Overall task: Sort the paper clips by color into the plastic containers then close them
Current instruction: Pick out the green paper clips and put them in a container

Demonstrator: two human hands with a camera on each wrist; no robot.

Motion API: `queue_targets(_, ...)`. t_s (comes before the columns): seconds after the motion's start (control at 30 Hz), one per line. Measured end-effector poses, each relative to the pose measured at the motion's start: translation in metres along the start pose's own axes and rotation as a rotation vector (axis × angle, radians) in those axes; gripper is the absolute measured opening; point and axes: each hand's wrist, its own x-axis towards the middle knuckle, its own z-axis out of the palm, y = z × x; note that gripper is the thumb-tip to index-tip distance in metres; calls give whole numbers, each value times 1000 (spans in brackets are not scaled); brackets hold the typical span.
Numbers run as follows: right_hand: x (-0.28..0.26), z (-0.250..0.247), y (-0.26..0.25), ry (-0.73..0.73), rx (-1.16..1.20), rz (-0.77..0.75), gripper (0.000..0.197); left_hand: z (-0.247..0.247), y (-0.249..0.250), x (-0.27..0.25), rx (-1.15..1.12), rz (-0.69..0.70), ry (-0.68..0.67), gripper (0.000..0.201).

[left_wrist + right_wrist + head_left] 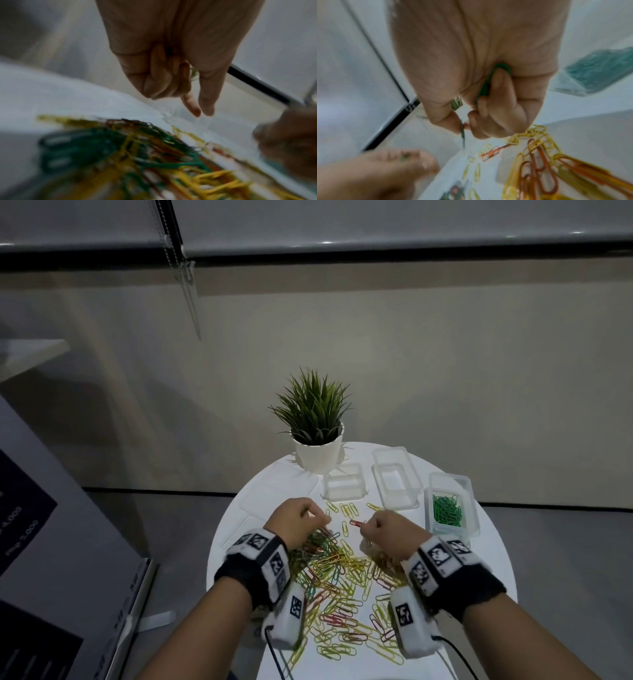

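Observation:
A heap of yellow, red and green paper clips (342, 577) lies on the round white table (472, 570). My left hand (303, 520) hovers over the heap's far left edge with its fingers curled on a few green clips (193, 73); index finger and thumb point down. My right hand (380, 529) is at the heap's far right, green clips (488, 83) bunched in its palm, while thumb and forefinger pinch another green clip (462, 133). At the right stands an uncovered clear container (427, 508) holding green clips (447, 511). Two empty clear containers (342, 484) (395, 481) stand behind the heap.
A potted plant (317, 436) stands at the table's far edge, just left of the containers. Clear flat lids (239, 529) lie at the left by my left hand. A lone red clip (356, 523) lies between the hands. The table's rim runs close on both sides.

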Motion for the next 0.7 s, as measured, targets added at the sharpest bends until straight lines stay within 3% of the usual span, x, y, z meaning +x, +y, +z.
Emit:
queue_targets(0.07, -10, -8, 4, -5, 362, 13, 29, 6, 5, 4, 258, 52, -30, 20)
queue_targets(0.17, -15, -12, 17, -112, 1170, 29, 24, 15, 7, 12, 421, 56, -89, 22)
queue_targets(0.27, -16, -10, 24, -174, 1483, -71, 16, 21, 7, 15, 478, 79, -125, 13)
queue_targets(0.43, -11, 2, 19, -242, 1545, -76, 29, 25, 9, 13, 357, 81, -133, 8)
queue_targets(0.6, -9, 10, 16, -272, 1545, 35, 26, 17, 4, 9, -84, 79, -67, 10)
queue_targets(0.7, -9, 13, 18, -167, 1327, 68, 20, 7, 5, 3, -308, 65, -50, 15)
